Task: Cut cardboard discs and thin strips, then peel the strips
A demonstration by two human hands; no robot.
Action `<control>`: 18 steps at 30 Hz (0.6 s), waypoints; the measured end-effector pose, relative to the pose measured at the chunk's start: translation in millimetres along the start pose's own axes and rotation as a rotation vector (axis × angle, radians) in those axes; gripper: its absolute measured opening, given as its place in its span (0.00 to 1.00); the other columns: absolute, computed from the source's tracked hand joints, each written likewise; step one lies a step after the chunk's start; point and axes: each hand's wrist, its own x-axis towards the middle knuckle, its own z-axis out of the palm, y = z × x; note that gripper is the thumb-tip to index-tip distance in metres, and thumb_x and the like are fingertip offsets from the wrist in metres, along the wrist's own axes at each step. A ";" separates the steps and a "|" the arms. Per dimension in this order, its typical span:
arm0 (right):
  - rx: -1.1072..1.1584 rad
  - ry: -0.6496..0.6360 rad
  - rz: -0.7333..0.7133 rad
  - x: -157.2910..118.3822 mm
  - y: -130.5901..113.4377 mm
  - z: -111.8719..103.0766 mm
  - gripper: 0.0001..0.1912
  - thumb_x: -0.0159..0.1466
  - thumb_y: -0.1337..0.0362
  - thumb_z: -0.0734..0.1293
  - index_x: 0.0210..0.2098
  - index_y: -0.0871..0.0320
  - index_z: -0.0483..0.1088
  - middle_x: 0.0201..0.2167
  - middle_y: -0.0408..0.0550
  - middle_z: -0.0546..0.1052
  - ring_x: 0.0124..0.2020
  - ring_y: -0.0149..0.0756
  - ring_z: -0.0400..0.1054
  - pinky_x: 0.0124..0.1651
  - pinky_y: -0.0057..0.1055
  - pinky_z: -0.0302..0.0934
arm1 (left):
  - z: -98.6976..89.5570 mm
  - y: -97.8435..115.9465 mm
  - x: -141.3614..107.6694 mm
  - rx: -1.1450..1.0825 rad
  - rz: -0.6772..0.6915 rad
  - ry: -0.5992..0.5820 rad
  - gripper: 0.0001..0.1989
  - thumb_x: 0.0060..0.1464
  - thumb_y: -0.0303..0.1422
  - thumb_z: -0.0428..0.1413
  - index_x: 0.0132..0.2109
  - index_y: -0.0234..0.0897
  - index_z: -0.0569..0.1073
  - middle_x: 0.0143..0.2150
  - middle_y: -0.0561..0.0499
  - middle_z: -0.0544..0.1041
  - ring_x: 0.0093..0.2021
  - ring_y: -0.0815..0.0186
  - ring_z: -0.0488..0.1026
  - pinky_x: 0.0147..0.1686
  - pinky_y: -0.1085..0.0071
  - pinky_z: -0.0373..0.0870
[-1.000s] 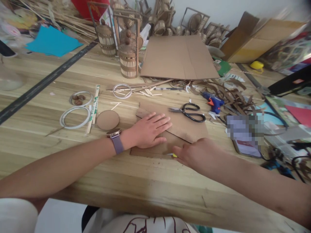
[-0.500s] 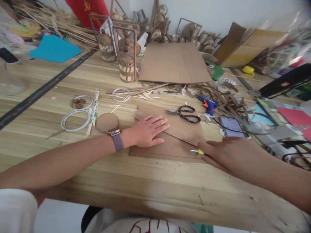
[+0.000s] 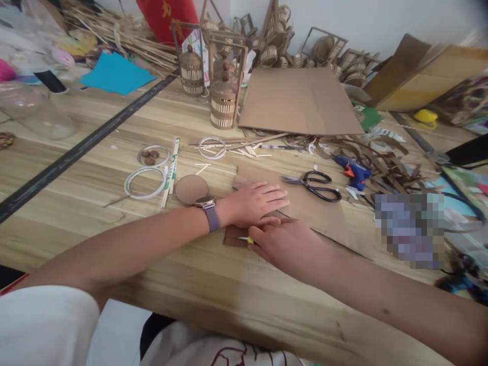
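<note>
My left hand [image 3: 258, 203] lies flat on a cardboard piece [image 3: 331, 218], fingers stretched to the right. Close beside it, touching or nearly touching its thumb, my right hand [image 3: 287, 246] is closed round a small knife [image 3: 250, 240] with a yellow part; its blade points left over the lower cardboard [image 3: 233, 238]. A dark slanting line runs across the cardboard to the right of my hands. Black-handled scissors [image 3: 316, 185] rest on the upper part of the cardboard. A round cardboard disc [image 3: 191, 189] is by my left wrist.
Behind are a large cardboard sheet [image 3: 301, 99], a lidded small basket [image 3: 223, 104] and loose sticks [image 3: 249, 150]. White rings [image 3: 145, 183] lie at the left. A blue glue gun [image 3: 356, 174] and brown strips [image 3: 396, 162] are at the right. The table's front edge is near my body.
My right hand with the knife has moved left along the cardboard, up to my left hand. My left hand stays flat on it. The whole view has shifted, so things appear further right.
</note>
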 end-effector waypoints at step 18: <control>-0.017 -0.046 -0.046 8.0 -2.8 -16.0 0.02 0.64 0.68 0.69 0.33 0.59 0.73 0.23 0.50 0.78 0.27 0.41 0.74 0.25 0.30 0.47 | 5.8 -1.2 -1.3 0.000 -0.019 -0.003 0.27 0.71 0.44 0.43 0.69 0.34 0.60 0.73 0.43 0.56 0.72 0.55 0.53 0.67 0.55 0.49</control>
